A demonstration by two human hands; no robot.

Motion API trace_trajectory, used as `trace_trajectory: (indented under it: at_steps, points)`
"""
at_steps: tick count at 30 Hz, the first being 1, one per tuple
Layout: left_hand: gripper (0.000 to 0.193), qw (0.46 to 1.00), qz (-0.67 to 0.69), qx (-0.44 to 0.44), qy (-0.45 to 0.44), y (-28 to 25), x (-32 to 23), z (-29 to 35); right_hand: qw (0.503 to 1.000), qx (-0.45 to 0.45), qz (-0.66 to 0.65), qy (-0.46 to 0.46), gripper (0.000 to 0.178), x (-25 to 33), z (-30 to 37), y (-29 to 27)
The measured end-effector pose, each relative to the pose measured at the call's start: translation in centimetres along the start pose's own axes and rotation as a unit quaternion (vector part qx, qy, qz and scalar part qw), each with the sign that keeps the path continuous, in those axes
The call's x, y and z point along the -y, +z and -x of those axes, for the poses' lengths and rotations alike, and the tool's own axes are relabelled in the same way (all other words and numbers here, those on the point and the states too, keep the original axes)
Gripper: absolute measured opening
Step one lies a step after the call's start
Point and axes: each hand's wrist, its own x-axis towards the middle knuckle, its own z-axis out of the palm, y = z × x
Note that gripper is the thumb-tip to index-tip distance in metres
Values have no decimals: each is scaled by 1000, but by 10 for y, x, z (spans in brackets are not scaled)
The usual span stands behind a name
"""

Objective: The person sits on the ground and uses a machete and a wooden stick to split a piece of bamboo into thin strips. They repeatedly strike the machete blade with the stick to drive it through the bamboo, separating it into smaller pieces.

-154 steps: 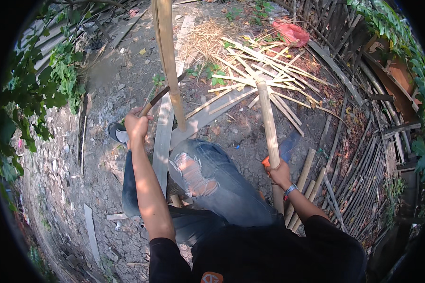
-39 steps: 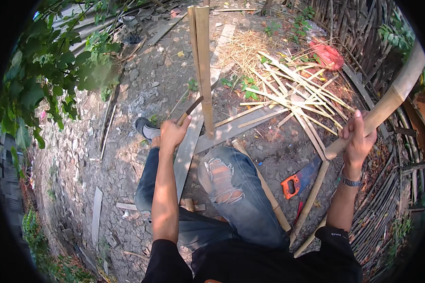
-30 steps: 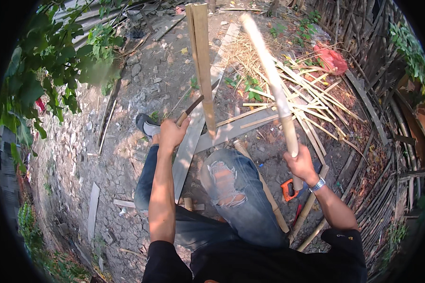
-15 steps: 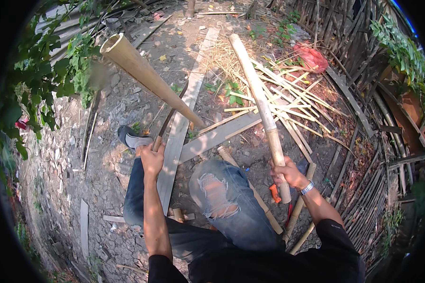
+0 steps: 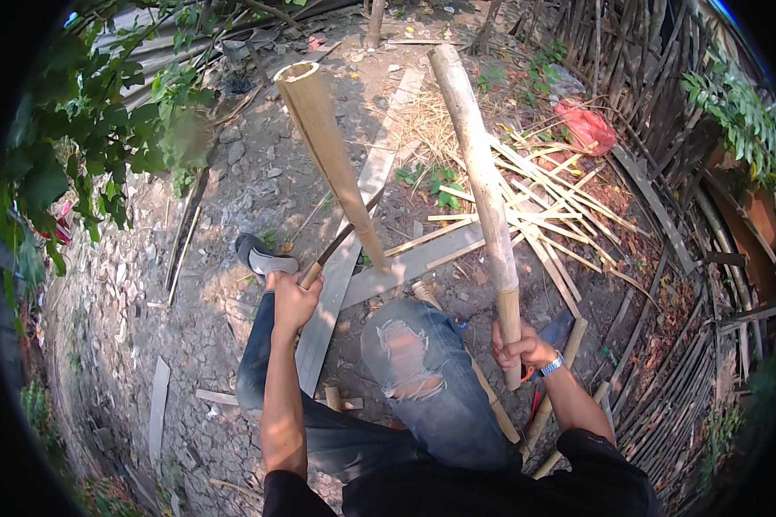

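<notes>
Alignment of knife (image 5: 334,247) to tilted bamboo (image 5: 331,159) mattered most, I judged remotely, with the left hand (image 5: 295,304) gripping its handle (image 5: 310,276) and the right hand (image 5: 528,349) clasping a thick pole (image 5: 483,172).

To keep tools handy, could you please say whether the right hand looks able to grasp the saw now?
Probably not: although the saw lies nearby, the right hand is wrapped around a thick pole.

No legible txt, labels, brand mks, nos. or signs on anything in view.
</notes>
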Motion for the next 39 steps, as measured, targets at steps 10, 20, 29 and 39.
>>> trace_trajectory:
  at_steps: [10,20,29,39]
  points:
    - [37,996,-79,-1,50,9,13,-11,951,-234,200,38,18,0,-8,34]
    - [46,989,-150,-7,-3,8,-25,-27,814,-341,84,-462,27,227,-49,77]
    - [36,986,-165,30,-20,16,-64,-41,725,-283,627,4,36,29,-156,-24]
    - [37,990,-141,-17,-8,11,-68,-28,922,-225,314,-14,26,106,-149,33]
